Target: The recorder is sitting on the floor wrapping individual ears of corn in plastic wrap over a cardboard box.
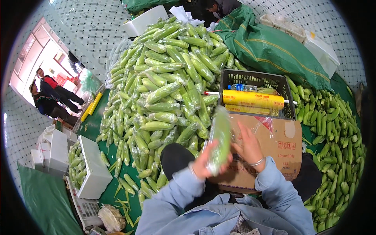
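My left hand (207, 161) grips the lower part of a green ear of corn in its husk (219, 135), which is blurred and looks wrapped in clear film. The ear stands nearly upright over a cardboard box (276, 152) between my knees. Just right of the ear is my right hand (248, 145), fingers spread and holding nothing I can make out. Whether its fingertips touch the film is unclear. Beyond the box, a yellow roll of plastic wrap (252, 98) lies across a black plastic crate (255, 77).
A large heap of film-wrapped corn (164, 88) rises ahead and left. Unwrapped ears (332, 164) lie to my right. A white foam box (95, 170) holding corn stands left. A green sack (273, 53) lies behind the crate. One person (218, 8) bends at the back; others (53, 91) stand by the doorway.
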A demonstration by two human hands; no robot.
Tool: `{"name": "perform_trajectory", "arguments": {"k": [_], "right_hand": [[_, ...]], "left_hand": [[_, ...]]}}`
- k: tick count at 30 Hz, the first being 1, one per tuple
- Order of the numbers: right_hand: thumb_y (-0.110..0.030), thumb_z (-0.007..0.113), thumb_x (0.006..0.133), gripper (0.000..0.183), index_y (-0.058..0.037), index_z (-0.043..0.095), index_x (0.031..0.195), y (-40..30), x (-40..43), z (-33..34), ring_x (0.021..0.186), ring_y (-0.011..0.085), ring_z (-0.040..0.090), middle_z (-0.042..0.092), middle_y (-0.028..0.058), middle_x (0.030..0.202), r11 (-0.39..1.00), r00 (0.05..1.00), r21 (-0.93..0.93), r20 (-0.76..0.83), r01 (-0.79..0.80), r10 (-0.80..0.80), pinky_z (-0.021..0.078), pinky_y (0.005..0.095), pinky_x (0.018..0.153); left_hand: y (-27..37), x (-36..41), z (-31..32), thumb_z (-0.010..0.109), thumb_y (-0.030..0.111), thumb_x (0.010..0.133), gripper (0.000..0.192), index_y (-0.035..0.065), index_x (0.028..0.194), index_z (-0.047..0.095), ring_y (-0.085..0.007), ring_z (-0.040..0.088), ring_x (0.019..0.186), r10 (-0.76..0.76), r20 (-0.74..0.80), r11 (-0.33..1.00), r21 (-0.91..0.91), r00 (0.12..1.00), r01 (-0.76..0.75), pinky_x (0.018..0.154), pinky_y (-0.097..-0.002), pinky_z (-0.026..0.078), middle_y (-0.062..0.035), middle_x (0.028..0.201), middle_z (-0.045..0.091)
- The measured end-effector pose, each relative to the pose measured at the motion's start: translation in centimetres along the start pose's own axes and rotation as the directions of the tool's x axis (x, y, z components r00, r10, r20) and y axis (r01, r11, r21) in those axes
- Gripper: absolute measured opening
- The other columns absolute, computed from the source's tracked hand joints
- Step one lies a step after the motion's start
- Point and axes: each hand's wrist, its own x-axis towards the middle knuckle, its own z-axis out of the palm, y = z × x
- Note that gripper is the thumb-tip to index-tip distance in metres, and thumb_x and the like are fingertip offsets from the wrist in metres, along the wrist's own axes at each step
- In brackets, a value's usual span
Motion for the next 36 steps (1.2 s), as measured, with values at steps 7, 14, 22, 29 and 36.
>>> {"name": "perform_trajectory", "arguments": {"k": [7,14,22,29,36], "right_hand": [[-0.002,0.064,0.070,0.059,-0.0037,0.038,0.123,5.2,-9.6,-5.1,0.075,0.0233,0.061,0.049,0.0163,0.105,0.932,0.959,0.229,0.047,-0.281,0.278,0.0506,0.0296,0.061],[-0.012,0.060,0.077,0.031,0.0004,0.053,0.105,9.7,-18.9,-15.3,0.063,0.0109,0.054,0.055,0.0063,0.081,0.865,0.717,0.079,-0.525,-0.495,0.458,0.0443,0.0196,0.058],[-0.021,0.040,0.085,0.024,-0.0058,0.058,0.086,41.0,-41.3,-9.8,0.072,0.0334,0.055,0.057,0.0183,0.083,-0.043,0.114,-0.293,-0.497,-0.955,0.860,0.0462,0.0390,0.066],[-0.018,0.031,0.086,0.033,-0.0089,0.047,0.114,36.3,-43.4,-3.2,0.108,0.0278,0.046,0.053,0.0119,0.113,-0.061,0.097,-0.522,-0.270,-0.851,0.958,0.0209,0.0430,0.100],[-0.032,0.052,0.077,0.029,-0.0101,0.055,0.096,35.6,-42.0,-8.3,0.091,0.0260,0.052,0.054,0.0120,0.102,0.155,0.182,-0.776,0.053,-0.611,0.982,0.0376,0.0392,0.082]], "left_hand": [[24.9,5.2,5.4,0.065,0.047,0.072,0.064,0.0053,0.114,0.040,-0.0291,0.052,0.091,0.823,-0.231,0.566,0.400,0.519,-0.720,0.073,-0.0351,0.053,-0.0177,0.098,0.049],[29.1,7.6,-4.9,0.049,0.039,0.086,0.033,0.0068,0.085,0.046,-0.0147,0.051,0.056,0.606,0.041,0.388,0.856,0.794,-0.341,0.055,-0.0281,0.042,-0.0040,0.063,0.051],[0.0,9.4,-7.1,0.070,0.040,0.065,0.064,-0.0005,0.107,0.043,-0.0352,0.047,0.099,0.287,0.147,-0.781,0.608,0.947,0.142,0.078,-0.0402,0.040,-0.0193,0.103,0.049],[-1.1,14.7,-8.1,0.048,0.032,0.085,0.031,0.0030,0.098,0.049,-0.0354,0.059,0.069,0.281,0.250,-0.892,0.425,0.927,0.156,0.056,-0.0416,0.045,-0.0200,0.081,0.059],[3.2,9.8,-10.2,0.050,0.026,0.083,0.018,0.0083,0.081,0.050,-0.0314,0.058,0.051,0.165,0.107,-0.975,0.170,0.981,0.145,0.041,-0.0408,0.044,-0.0129,0.059,0.058]]}}
